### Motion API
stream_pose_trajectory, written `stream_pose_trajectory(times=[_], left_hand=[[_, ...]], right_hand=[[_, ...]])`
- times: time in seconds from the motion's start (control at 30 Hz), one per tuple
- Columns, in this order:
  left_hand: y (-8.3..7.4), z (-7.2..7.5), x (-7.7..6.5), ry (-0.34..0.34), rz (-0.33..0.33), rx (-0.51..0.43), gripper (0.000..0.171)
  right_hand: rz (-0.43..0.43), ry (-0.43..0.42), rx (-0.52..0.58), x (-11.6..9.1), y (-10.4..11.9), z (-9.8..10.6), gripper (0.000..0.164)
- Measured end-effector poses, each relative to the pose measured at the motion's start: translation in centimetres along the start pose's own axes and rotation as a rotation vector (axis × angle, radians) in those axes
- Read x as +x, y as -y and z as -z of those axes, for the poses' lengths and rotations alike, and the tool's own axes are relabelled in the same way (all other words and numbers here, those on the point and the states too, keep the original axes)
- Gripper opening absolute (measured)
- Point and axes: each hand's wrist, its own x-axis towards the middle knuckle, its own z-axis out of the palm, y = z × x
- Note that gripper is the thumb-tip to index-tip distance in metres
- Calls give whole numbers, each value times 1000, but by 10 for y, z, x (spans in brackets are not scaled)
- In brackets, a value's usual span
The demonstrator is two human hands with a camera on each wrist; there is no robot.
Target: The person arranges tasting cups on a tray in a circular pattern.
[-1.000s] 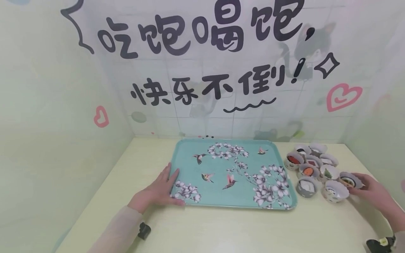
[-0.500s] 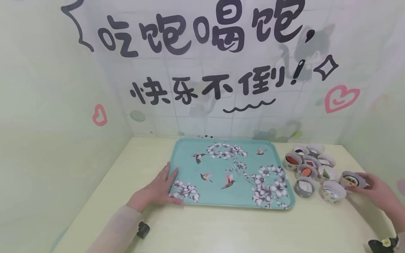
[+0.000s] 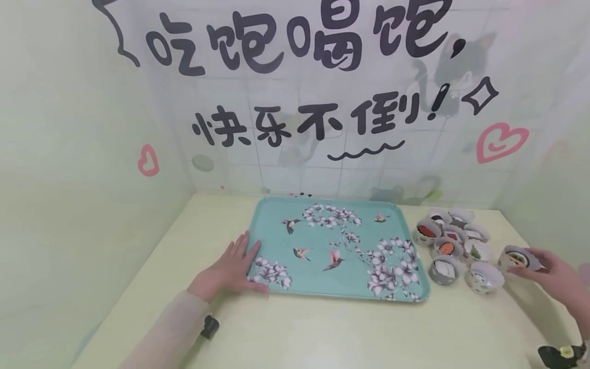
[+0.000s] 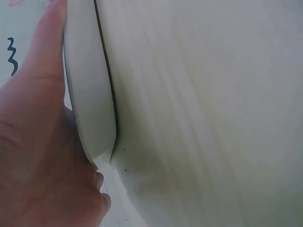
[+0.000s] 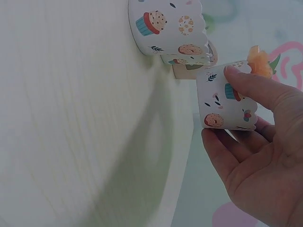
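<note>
My left hand (image 3: pixel 230 269) lies at the near left corner of a teal tray (image 3: pixel 318 284) printed with blossoms and birds. Its fingers stretch straight along the left edge, with the thumb along the front edge. In the left wrist view the tray's pale rim (image 4: pixel 90 80) runs beside the hand. At the right, my right hand (image 3: pixel 555 277) holds a paper baking cup (image 5: pixel 222 106) between thumb and fingers. Cupcakes and cookies decorate its white wall, and an orange piece (image 5: pixel 259 61) shows above its scalloped rim. Its shadow falls on the table in the right wrist view.
Several more paper cups with small food-like pieces crowd beside the tray's right edge, among them a grey one (image 3: pixel 443 277) and a white one (image 3: pixel 484 287). The pale table (image 3: pixel 322 333) meets a printed curtain (image 3: pixel 286 174) at the back and sides.
My right hand has moved a little to the right with its paper cup, widening the gap to the other cups. The left hand stays at the tray corner.
</note>
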Motion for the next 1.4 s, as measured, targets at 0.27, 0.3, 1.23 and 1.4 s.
stream_pose_trajectory(times=[0.27, 0.3, 1.23, 1.4], left_hand=[[-3, 6, 0, 0, 30, 48, 135], [-4, 6, 0, 0, 35, 44, 135], [-2, 0, 0, 28, 47, -13, 139], [-2, 1, 0, 36, 54, -4, 139]], right_hand=[[29, -14, 13, -3, 8, 3, 72], [37, -14, 16, -3, 9, 4, 72], [122, -32, -78, 8, 68, 3, 69], [120, -22, -90, 15, 80, 0, 70]])
